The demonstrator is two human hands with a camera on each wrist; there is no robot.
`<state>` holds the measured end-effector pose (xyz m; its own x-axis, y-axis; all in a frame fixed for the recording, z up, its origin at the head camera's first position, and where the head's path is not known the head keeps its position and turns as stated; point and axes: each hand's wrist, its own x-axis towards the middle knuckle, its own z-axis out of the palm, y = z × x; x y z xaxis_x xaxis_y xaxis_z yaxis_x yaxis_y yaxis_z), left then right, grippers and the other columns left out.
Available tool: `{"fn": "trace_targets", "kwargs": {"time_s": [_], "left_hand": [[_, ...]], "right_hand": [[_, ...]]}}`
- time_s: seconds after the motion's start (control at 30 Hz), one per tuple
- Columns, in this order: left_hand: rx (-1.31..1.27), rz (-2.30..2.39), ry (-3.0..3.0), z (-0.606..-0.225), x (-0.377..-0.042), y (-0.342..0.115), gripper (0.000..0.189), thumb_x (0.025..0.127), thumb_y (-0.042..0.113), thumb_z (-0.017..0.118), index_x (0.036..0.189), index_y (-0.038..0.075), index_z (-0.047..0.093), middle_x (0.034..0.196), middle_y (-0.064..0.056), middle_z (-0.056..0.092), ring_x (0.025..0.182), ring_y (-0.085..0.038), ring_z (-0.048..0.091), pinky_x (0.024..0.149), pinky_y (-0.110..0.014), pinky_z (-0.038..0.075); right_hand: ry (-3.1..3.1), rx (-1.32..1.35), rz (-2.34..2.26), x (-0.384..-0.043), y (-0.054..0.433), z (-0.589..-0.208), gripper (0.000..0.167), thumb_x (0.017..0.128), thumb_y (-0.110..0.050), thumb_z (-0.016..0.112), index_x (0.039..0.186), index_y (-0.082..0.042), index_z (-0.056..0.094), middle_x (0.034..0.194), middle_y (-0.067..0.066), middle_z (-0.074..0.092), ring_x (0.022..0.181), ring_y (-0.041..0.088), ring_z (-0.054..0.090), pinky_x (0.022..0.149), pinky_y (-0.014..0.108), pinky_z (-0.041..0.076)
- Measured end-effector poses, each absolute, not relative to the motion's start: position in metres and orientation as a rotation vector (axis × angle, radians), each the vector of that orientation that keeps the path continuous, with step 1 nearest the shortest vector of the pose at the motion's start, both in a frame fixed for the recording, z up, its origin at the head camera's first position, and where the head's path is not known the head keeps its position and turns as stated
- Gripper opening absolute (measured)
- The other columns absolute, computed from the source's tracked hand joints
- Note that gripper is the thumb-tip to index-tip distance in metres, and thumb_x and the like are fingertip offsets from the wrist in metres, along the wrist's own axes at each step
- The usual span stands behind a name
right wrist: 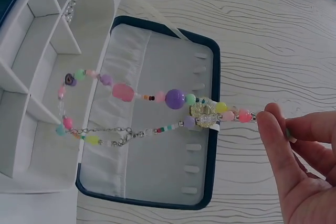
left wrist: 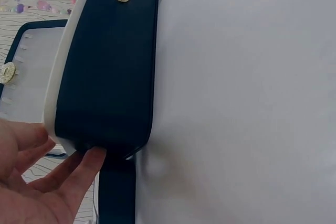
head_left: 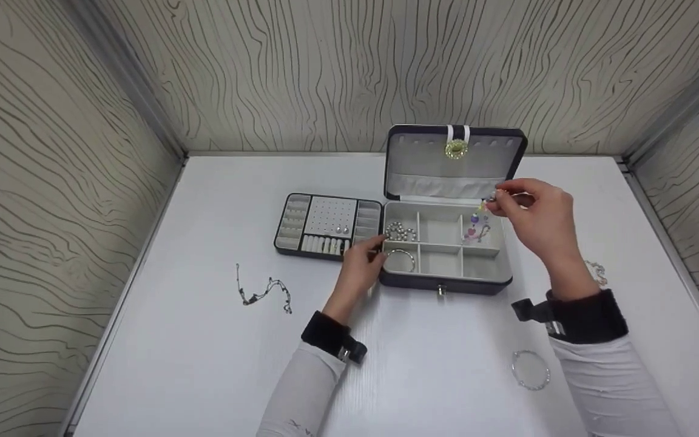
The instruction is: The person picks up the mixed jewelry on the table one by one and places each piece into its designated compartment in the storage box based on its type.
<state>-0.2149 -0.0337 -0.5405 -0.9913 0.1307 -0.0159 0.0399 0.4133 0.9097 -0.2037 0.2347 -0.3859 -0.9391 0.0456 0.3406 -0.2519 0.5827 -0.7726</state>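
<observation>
My right hand (head_left: 540,215) pinches a colourful beaded bracelet (right wrist: 175,98) at one end. The bracelet hangs as a loop of pink, purple, yellow and green beads with a silver chain, over the right back compartment of the jewelry box (head_left: 471,288). At the box's left side, my left hand (head_left: 358,265) grips the wall, thumb at the white rim and fingers against the dark outside. Inside, a string of silvery beads (head_left: 409,235) lies in the left back compartment and a bangle (head_left: 414,262) in the left front one.
The raised lid (head_left: 422,161) has a gold round ornament (head_left: 456,149). Left of the box sits a tray (head_left: 289,247) with earrings and rings. A dark chain necklace (head_left: 255,298) lies left, a clear bracelet (head_left: 548,375) front right, another bracelet (head_left: 598,274) beyond the right wrist.
</observation>
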Motion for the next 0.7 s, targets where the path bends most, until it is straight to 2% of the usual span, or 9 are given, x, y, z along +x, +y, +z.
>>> {"fn": "trace_targets", "kwargs": {"time_s": [0.23, 0.53, 0.7], "left_hand": [[0.176, 1.621, 2.592, -0.54, -0.216, -0.034, 0.04, 0.095, 0.004, 0.062, 0.135, 0.006, 0.059, 0.124, -0.013, 0.063, 0.101, -0.02, 0.065, 0.078, -0.025, 0.054], [0.175, 1.615, 2.59, -0.541, -0.217, -0.034, 0.042, 0.094, 0.004, 0.062, 0.136, 0.005, 0.058, 0.126, -0.013, 0.063, 0.102, -0.021, 0.064, 0.079, -0.025, 0.054], [0.147, 1.595, 2.591, -0.54, -0.216, -0.033, 0.042, 0.095, 0.007, 0.063, 0.136, 0.006, 0.057, 0.125, -0.013, 0.063, 0.102, -0.02, 0.063, 0.08, -0.026, 0.054]], "right_hand": [[-2.513, 0.187, 1.297, -0.223, 0.216, -0.391, 0.02, 0.096, -0.006, 0.06, 0.107, 0.008, 0.069, 0.092, 0.019, 0.07, 0.071, -0.004, 0.065, 0.065, 0.014, 0.053], [-2.588, 0.202, 1.337, -0.237, 0.204, -0.402, 0.021, 0.097, -0.008, 0.06, 0.109, 0.006, 0.069, 0.093, 0.017, 0.071, 0.073, 0.002, 0.067, 0.067, 0.015, 0.054], [-2.632, 0.188, 1.356, -0.242, 0.201, -0.412, 0.02, 0.096, -0.007, 0.06, 0.108, 0.006, 0.069, 0.094, 0.018, 0.07, 0.079, 0.015, 0.071, 0.067, 0.015, 0.054]]}}
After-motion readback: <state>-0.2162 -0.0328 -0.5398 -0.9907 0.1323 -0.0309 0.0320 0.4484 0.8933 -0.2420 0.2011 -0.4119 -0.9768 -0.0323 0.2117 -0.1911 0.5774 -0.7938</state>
